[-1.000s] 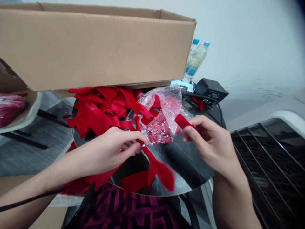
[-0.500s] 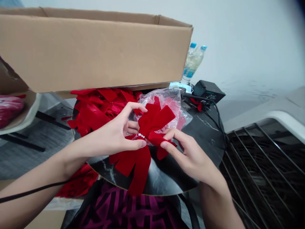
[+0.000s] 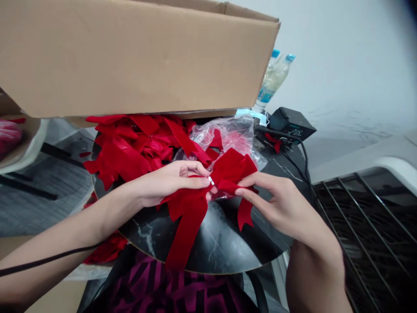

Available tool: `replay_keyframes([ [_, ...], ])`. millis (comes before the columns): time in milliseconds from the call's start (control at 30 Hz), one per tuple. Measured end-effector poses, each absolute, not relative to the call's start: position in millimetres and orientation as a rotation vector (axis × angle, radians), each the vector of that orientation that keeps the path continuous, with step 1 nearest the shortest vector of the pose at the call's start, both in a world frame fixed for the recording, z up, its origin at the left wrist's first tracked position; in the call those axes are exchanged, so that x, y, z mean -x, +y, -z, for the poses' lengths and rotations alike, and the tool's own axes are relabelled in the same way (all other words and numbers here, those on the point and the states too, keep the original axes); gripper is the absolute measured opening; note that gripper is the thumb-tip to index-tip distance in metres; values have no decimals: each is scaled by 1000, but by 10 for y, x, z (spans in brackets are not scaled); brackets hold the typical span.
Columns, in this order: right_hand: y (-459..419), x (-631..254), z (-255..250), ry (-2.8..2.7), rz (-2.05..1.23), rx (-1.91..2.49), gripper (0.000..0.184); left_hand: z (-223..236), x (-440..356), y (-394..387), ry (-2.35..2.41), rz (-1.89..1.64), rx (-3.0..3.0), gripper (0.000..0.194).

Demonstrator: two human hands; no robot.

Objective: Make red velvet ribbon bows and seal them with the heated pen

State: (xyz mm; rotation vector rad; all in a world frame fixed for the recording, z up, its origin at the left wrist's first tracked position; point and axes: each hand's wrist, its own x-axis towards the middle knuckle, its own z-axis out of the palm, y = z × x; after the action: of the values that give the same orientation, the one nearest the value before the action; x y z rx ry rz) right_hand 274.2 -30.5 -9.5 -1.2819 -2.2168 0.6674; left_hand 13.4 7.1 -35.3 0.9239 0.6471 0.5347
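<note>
1. The left hand (image 3: 172, 183) pinches the centre of a red velvet bow (image 3: 189, 217), where a small silver wire (image 3: 211, 180) binds it.
2. The right hand (image 3: 276, 204) grips the bow's right side, so both hands are clamped on it, close together.
3. The bow is held over the round black marble bench (image 3: 221, 243), before a clear plastic bag (image 3: 228, 134).
4. A heap of red velvet ribbon (image 3: 130, 148) lies on the bench, beneath a cardboard box (image 3: 130, 56).
5. Behind stand two plastic bottles (image 3: 273, 76) and a black control unit (image 3: 290, 124).

Ribbon bow (image 3: 232, 167) over round table (image 3: 224, 241); ribbon pile (image 3: 130, 148) on table, left of plastic bag (image 3: 228, 137); cardboard box (image 3: 114, 56) behind; bottles (image 3: 273, 76) and control box (image 3: 291, 124) back right; wire rack (image 3: 368, 217) far right.
</note>
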Motion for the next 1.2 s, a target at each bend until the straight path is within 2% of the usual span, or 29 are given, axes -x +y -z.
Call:
replay_keyframes([
  [100,-387,-2816,140,-2069,-614,1350,9,423,-177,88,672,-640,-854,9],
  [233,-675,-2774,138,-1670,-587,1522,10,552,-210,99,868,-833,-1069,15],
  [433,-630,-2204,312,-1500,-1009,1385,21,615,-243,54,894,-893,-1226,29],
  [633,-445,-2104,475,-1406,-1150,1382,22,606,-232,6,821,-836,-1206,28],
  [833,-476,-2119,446,-1430,-1147,1407,23,585,-246,-36,861,-866,-1229,17],
  [1200,-539,-2090,530,-1393,-996,1393,15,535,-288,-75,988,-990,-1186,23],
])
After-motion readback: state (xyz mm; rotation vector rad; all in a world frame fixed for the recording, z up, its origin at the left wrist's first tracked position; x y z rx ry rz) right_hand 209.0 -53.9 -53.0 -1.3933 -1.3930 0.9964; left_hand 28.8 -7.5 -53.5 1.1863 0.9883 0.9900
